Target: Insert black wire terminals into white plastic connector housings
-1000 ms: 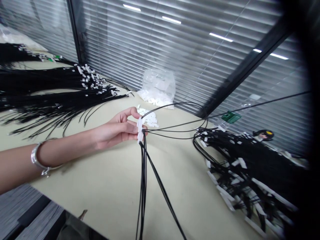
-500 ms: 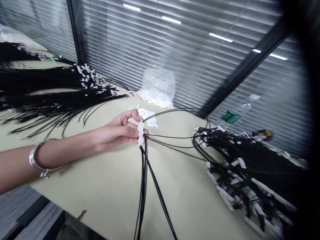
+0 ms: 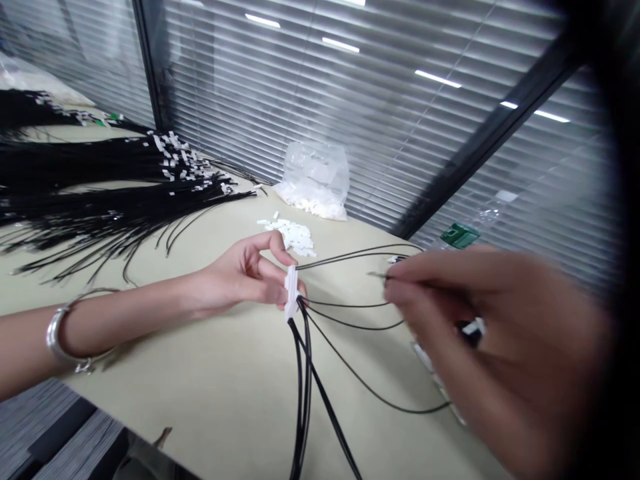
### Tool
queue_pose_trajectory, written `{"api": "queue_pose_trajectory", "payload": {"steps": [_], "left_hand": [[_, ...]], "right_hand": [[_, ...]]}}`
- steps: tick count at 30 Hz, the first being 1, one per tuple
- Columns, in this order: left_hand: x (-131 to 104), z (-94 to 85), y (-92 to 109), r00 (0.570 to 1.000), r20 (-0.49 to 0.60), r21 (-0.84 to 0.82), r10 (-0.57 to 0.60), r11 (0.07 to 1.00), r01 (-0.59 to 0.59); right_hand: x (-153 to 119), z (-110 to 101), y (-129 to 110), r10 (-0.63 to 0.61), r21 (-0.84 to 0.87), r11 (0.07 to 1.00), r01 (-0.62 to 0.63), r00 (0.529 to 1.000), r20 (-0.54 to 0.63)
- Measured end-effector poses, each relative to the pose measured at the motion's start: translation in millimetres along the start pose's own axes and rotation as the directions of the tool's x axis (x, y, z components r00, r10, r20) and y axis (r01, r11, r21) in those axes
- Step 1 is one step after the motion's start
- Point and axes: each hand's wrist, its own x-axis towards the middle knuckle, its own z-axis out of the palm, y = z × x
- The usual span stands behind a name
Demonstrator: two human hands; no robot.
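Nearest to me, on the right, I am seeing the right hand (image 3: pixel 495 353), large and blurred, its fingertips pinching the end of one thin black wire (image 3: pixel 350 253). Left of it, the left hand (image 3: pixel 245 277) is closing thumb and fingers on one small white connector (image 3: pixel 291 293), held upright above the beige table (image 3: pixel 225 373). I am counting about four black wires (image 3: pixel 305 387) hanging from the connector toward the near edge, and three more looping right toward the right hand. One silver bracelet (image 3: pixel 65 330) is sitting on the left wrist. Farther back, one loose heap of white connectors (image 3: pixel 293 233) is lying on the table, with one clear plastic bag (image 3: pixel 315 177) beyond it. Far left, bundles of black cables (image 3: pixel 100 180) are lying spread out, too many to count.
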Motion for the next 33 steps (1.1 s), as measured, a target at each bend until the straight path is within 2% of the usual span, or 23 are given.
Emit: {"api": "queue_pose_trajectory", "payload": {"steps": [3,9,14,22,28,33], "left_hand": [[-1,4.1,0,1.000,0.013,0.002,-0.011,1.000,0.011],[-2,7.2,1,0.999,0.029,0.046,0.016,0.999,-0.017],[-4,8.5,0,0.999,0.033,0.056,0.034,0.998,-0.036],[-3,9.4,-1,0.999,0.030,0.041,0.039,0.998,-0.040],[-4,8.9,-1,1.000,0.026,0.054,0.015,0.998,-0.016],[-5,11.0,1,1.000,-0.030,0.052,-0.006,0.999,0.008]], "right_hand": [[-2,11,-11,-0.061,0.078,0.995,0.056,0.996,0.065],[-11,31,-11,-0.117,0.097,0.989,0.112,0.992,0.048],[-12,31,-10,-0.214,0.030,0.976,0.214,0.977,0.014],[-13,32,-12,-0.294,-0.034,0.956,0.293,0.955,-0.034],[-6,25,-11,-0.450,-0.173,0.880,0.443,0.893,-0.002],[-6,26,-10,-0.491,-0.266,0.839,0.475,0.871,0.009]]}}
